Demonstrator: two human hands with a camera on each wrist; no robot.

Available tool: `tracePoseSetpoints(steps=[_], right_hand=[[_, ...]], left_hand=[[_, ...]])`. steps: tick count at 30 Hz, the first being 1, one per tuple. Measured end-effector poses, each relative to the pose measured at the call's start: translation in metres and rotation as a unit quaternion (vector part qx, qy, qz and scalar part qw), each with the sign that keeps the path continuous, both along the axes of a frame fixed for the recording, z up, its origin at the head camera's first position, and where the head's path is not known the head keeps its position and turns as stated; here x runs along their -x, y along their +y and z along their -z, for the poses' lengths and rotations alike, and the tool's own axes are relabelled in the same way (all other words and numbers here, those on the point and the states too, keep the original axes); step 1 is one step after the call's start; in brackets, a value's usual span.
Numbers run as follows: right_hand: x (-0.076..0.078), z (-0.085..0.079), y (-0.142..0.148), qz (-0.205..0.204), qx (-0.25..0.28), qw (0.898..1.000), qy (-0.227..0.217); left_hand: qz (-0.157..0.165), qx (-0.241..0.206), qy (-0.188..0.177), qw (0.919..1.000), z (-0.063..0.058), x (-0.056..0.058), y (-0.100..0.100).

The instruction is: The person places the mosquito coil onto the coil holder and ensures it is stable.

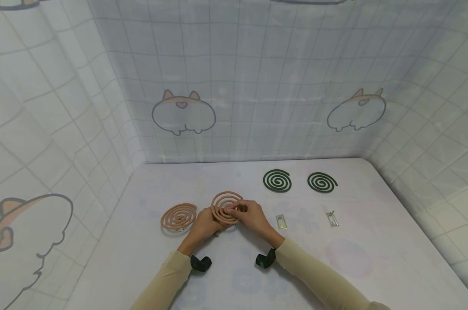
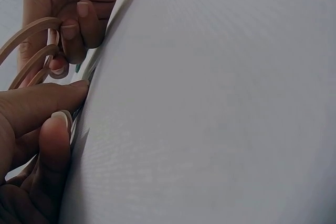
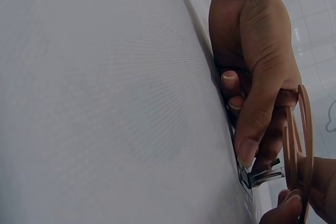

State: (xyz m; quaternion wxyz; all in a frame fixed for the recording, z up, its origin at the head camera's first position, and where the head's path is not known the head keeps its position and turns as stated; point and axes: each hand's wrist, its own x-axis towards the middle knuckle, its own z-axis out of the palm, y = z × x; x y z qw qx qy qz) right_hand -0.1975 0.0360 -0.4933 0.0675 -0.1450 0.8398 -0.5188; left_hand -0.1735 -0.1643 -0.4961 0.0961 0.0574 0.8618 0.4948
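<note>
My left hand [image 1: 206, 224] pinches a small metal stand [image 3: 257, 176] down at the tabletop, thumb and forefinger on its base. A bent metal prong rises from that stand toward a brown mosquito coil [image 1: 226, 218]. My right hand [image 1: 254, 216] holds this coil tilted over the stand, thumb and fingertips pinching its rings. In the left wrist view, the coil's rings [image 2: 31, 34] run from my right fingertips. Left of my hands, a second brown mosquito coil [image 1: 171, 222] sits slightly raised on a metal stand [image 1: 179, 230].
Two dark green mosquito coils [image 1: 277, 180] lie flat toward the back right. Nearer and right of my hands are a yellowish metal stand [image 1: 281, 222] and a silver one [image 1: 332, 219] with a raised prong. White grid-patterned sheets [image 1: 241, 86] hang around the white table [image 1: 315, 275].
</note>
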Motion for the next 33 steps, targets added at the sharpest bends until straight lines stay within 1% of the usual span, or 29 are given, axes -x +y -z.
tracePoseSetpoints(steps=[2, 9, 14, 23, 28, 33], right_hand=[[-0.0004, -0.0001, 0.0002, -0.003, 0.002, 1.000, 0.001], [-0.0020, -0.0010, 0.0014, -0.008, 0.015, 1.000, 0.000], [-0.0031, -0.0023, 0.0014, -0.006, 0.017, 1.000, 0.005], [-0.0034, -0.0026, 0.0024, 0.006, 0.014, 1.000, 0.013], [-0.0032, -0.0011, 0.0024, 0.005, 0.016, 1.000, 0.009], [-0.0028, 0.0007, 0.0023, 0.007, 0.015, 1.000, 0.003]], left_hand=[[0.000, 0.005, 0.002, 1.0000, -0.0003, -0.0005, -0.0005], [0.007, 0.000, 0.003, 1.0000, -0.0005, -0.0003, -0.0007], [0.002, 0.004, 0.002, 1.0000, -0.0003, -0.0003, -0.0004], [-0.005, -0.019, -0.012, 0.9997, -0.0003, -0.0008, 0.0006], [-0.005, -0.018, -0.011, 0.9998, 0.0000, -0.0007, 0.0002], [-0.007, -0.006, -0.007, 0.9999, 0.0006, -0.0003, 0.0008]])
